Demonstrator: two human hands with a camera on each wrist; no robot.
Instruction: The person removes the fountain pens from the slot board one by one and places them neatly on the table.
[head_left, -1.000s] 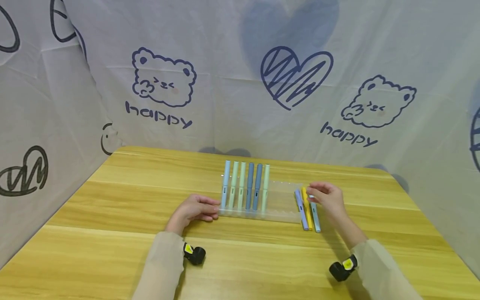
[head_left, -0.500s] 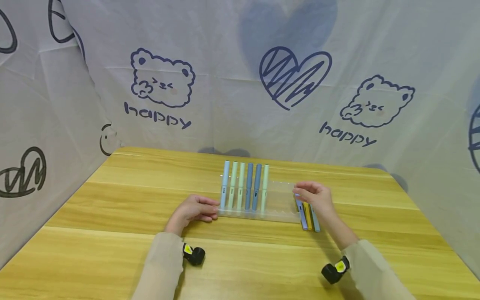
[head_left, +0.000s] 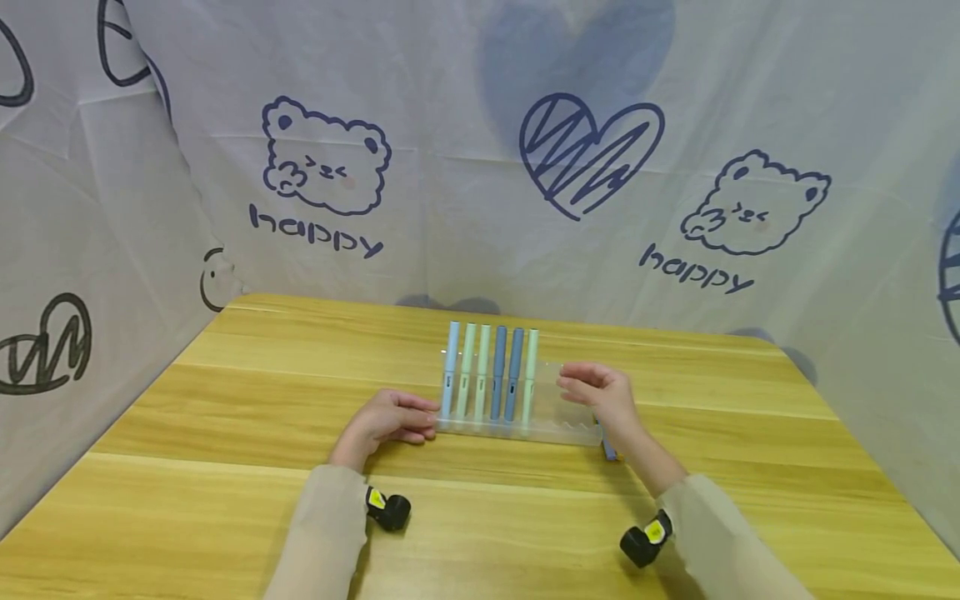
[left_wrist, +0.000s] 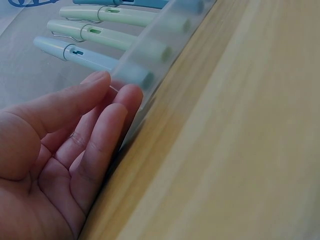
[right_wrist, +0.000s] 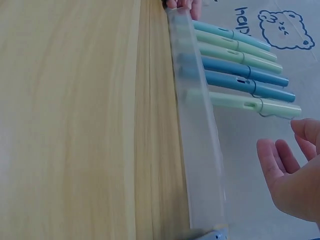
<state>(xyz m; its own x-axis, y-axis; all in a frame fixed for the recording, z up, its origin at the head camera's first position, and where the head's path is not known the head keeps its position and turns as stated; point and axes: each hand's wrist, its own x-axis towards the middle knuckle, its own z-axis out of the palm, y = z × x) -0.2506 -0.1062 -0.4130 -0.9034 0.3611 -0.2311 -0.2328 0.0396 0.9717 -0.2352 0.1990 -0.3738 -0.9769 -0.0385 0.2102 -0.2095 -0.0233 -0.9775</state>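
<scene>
Pinching the left end of a long, clear plastic pen rack (head_left: 566, 432), the person's left hand (head_left: 386, 417) has its thumb and fingers drawn together at the corner, as we see closely from the left wrist. The rack lies on a yellow-brown wood-grain table (head_left: 480, 533), well back from us and in front of a white cloth (head_left: 450, 83) printed with dark blue bears, hearts and the word "happy".

In its left and middle part we count six capped pens side by side, leaning back with their caps up. From the left they run: a light blue pen (head_left: 448, 383), two pale green pens (head_left: 464, 383), two dark slate-blue pens (head_left: 498, 375) and another pale green pen (head_left: 529, 379).

We find the right hand (head_left: 603, 396) over the right part of the rack, its fingers gently bent and its thumb parted from them, near the cap of the last green pen but apart from it. We cannot tell whether it touches the clear panel. Just beside the rack's right end, we make out a purple pen (head_left: 608, 448) on the table, partly hidden by the right hand and wrist.
</scene>
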